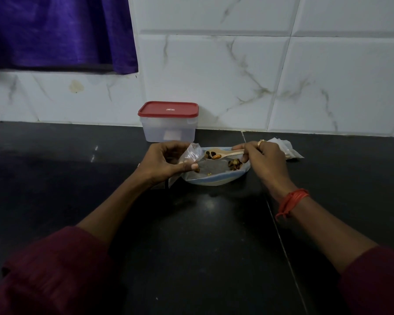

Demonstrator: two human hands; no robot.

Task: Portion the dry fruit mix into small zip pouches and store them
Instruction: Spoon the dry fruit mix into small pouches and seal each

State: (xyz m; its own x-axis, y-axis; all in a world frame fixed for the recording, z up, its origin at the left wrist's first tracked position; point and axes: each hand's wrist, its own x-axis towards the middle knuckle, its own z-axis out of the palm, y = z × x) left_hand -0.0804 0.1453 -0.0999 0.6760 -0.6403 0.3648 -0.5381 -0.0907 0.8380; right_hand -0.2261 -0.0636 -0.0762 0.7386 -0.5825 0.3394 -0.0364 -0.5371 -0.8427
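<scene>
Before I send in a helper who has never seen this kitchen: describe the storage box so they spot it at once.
Find the white tiled wall behind the black counter. At its foot, beyond the pale blue bowl of dry fruit, stands the storage box. It alone is a frosted tub with a red lid; the bowl and clear pouches are low and lidless.

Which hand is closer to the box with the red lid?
Left. The left hand, holding a small pouch, is just in front of the box; the right hand, holding the spoon, is off to its right.
</scene>
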